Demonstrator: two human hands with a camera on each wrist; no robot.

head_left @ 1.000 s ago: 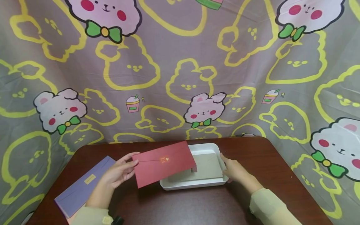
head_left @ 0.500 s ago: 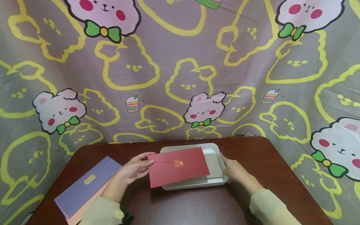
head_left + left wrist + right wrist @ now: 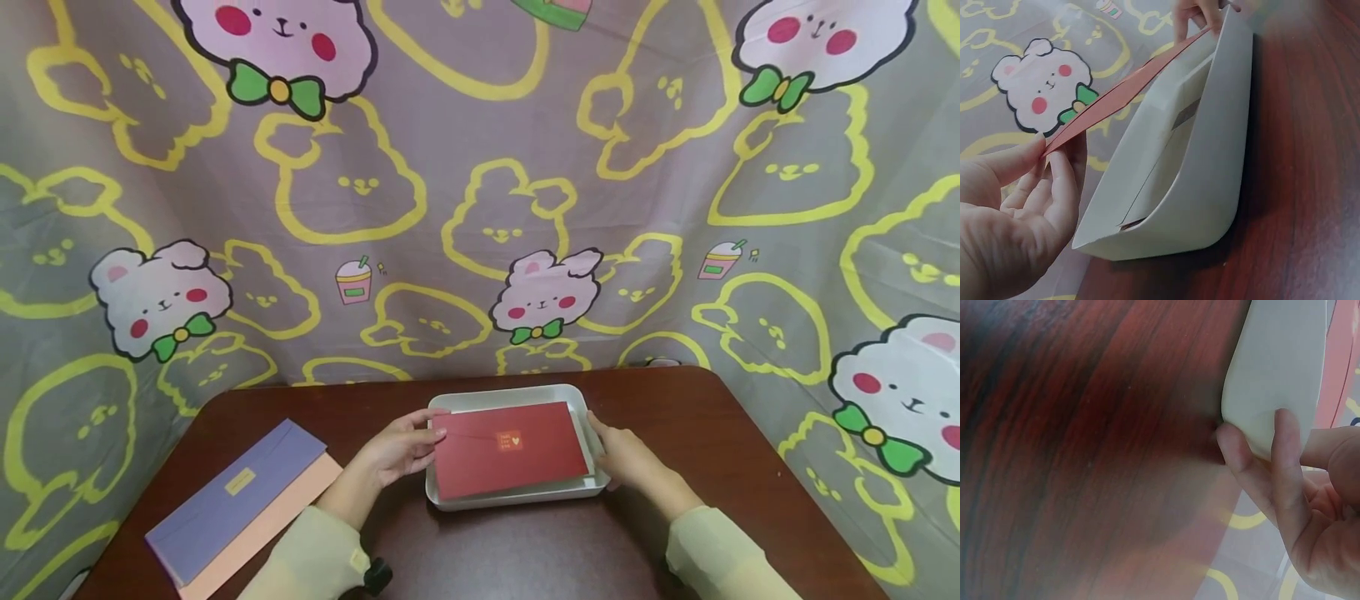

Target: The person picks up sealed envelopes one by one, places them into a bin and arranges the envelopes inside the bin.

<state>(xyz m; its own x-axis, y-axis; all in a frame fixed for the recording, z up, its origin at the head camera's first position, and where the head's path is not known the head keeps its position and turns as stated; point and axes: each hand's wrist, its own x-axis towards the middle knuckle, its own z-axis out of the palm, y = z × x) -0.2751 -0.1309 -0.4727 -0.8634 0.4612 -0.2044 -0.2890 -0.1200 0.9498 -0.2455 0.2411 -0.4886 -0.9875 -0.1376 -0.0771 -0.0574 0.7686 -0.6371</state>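
Table: dark reddish wood grain point(image 3: 480, 558)
Backdrop: grey cartoon-rabbit cloth point(image 3: 465, 125) beyond the far edge
Left side: purple envelope point(image 3: 206, 521) overlapping a peach envelope point(image 3: 266, 529)
White tray point(image 3: 517, 502): centre, a pale flat item point(image 3: 1157, 187) inside
Red envelope point(image 3: 487, 467): over the tray, tilted, left end raised
Left hand point(image 3: 397, 450): pinching the red envelope's left edge
Right hand point(image 3: 630, 457): gripping the tray's right end
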